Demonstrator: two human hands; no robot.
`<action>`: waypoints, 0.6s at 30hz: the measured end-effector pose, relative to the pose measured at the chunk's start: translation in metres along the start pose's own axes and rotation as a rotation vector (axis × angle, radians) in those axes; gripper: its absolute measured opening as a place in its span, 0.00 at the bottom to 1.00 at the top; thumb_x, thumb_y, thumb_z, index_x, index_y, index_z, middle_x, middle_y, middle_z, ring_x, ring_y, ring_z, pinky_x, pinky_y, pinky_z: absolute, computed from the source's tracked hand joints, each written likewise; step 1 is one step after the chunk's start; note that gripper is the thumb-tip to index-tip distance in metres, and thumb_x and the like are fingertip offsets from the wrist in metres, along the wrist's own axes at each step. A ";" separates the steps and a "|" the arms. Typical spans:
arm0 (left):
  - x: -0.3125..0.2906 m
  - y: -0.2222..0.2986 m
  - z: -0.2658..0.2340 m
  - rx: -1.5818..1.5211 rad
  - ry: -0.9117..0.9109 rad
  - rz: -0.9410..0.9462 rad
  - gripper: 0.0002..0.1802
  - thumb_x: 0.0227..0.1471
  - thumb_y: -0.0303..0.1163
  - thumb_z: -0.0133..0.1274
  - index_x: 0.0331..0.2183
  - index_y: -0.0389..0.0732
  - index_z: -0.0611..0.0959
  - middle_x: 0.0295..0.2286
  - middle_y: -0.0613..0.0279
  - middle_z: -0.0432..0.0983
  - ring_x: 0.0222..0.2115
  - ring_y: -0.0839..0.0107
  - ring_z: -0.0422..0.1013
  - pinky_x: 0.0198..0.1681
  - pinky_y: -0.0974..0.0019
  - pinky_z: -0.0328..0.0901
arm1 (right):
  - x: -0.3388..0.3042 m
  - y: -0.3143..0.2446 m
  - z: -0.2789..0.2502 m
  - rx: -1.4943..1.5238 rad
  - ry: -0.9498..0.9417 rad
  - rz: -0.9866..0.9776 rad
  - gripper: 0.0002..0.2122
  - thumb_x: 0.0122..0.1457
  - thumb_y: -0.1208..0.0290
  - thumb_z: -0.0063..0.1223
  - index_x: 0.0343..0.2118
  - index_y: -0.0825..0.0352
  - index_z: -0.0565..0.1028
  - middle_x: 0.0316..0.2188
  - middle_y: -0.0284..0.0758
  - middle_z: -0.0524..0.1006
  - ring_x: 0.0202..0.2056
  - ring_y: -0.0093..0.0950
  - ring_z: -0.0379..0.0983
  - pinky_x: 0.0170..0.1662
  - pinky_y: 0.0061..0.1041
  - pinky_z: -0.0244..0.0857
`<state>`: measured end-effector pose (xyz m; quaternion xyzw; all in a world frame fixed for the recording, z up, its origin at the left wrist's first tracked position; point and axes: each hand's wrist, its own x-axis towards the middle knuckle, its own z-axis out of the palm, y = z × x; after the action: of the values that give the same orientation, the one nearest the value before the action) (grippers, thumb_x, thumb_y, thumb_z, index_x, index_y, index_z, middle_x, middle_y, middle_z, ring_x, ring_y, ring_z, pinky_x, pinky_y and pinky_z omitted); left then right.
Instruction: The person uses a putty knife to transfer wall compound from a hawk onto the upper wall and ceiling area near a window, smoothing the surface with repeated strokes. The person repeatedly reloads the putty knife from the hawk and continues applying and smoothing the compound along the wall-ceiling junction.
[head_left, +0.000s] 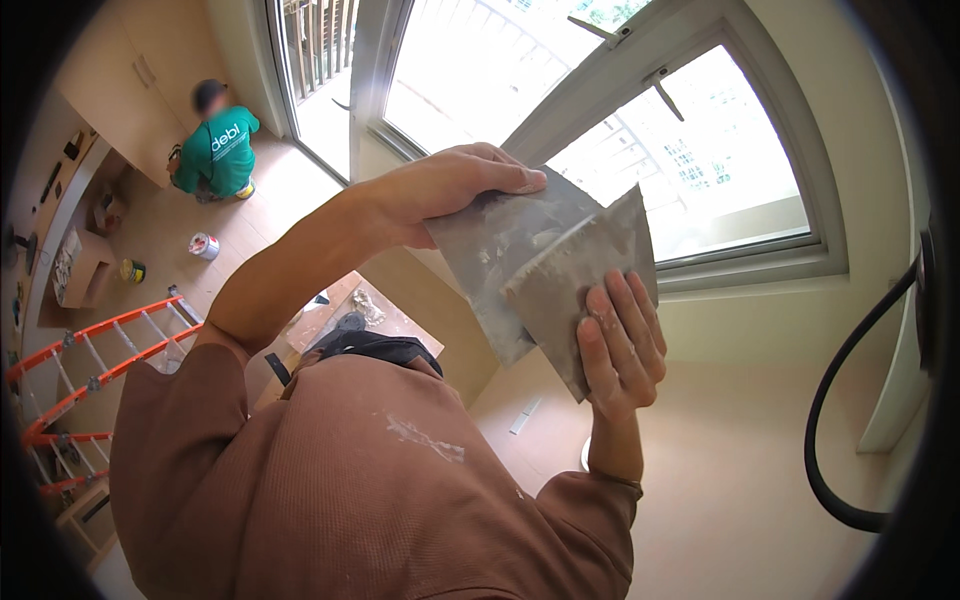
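Both my hands are raised in front of the window, each with a thin, flat putty spreader. My left hand (465, 188) is closed on the upper edge of one grey spreader (480, 245), its thumb pressed along the face; whitish putty is smeared over that blade. In my right hand (622, 345) is a second, brownish-grey spreader (565, 280), with several fingers across its face and the thumb hidden behind. This blade overlaps the front of the left one, tilted, its edge lying against or very near the smeared face. Light specks mark my fingertips.
A window (690, 160) with handles fills the upper right. Below me stands a putty-marked platform (390, 320). An orange ladder (110, 350) is at left, with a white bucket (204, 246) beyond it. A co-worker in green (228, 150) crouches far left. A black cable (825, 410) curves at right.
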<state>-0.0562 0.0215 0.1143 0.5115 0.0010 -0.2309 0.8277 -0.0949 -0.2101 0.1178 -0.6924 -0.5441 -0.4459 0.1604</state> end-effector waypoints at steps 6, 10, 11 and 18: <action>0.000 -0.020 -0.007 -0.096 -0.079 -0.006 0.16 0.51 0.39 0.54 0.34 0.35 0.77 0.27 0.62 0.75 0.25 0.80 0.72 0.26 0.75 0.68 | -0.026 -0.012 -0.001 -0.050 0.008 0.009 0.11 0.51 0.77 0.54 0.38 0.65 0.73 0.37 0.38 0.78 0.40 0.42 0.75 0.44 0.44 0.70; 0.006 -0.029 0.002 -0.133 0.053 -0.037 0.15 0.53 0.40 0.51 0.32 0.36 0.79 0.23 0.65 0.75 0.22 0.83 0.71 0.24 0.78 0.67 | -0.035 -0.013 -0.001 -0.058 0.022 0.033 0.11 0.52 0.79 0.53 0.39 0.65 0.72 0.36 0.39 0.78 0.40 0.43 0.75 0.43 0.44 0.70; 0.009 -0.029 0.002 -0.140 0.012 -0.030 0.15 0.53 0.40 0.51 0.32 0.36 0.79 0.23 0.66 0.75 0.21 0.83 0.71 0.24 0.78 0.67 | -0.036 -0.012 -0.001 -0.059 0.031 0.044 0.11 0.52 0.79 0.53 0.39 0.65 0.72 0.35 0.39 0.78 0.39 0.43 0.75 0.43 0.44 0.70; 0.012 -0.031 -0.015 -0.134 -0.035 0.001 0.13 0.52 0.38 0.53 0.31 0.37 0.79 0.23 0.66 0.75 0.20 0.82 0.71 0.22 0.78 0.67 | -0.058 -0.024 0.005 -0.052 0.023 0.104 0.09 0.51 0.82 0.53 0.36 0.67 0.72 0.31 0.41 0.79 0.36 0.42 0.76 0.41 0.43 0.71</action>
<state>-0.0540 0.0181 0.0779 0.4508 0.0015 -0.2389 0.8600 -0.1151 -0.2335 0.0626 -0.7184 -0.4937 -0.4591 0.1716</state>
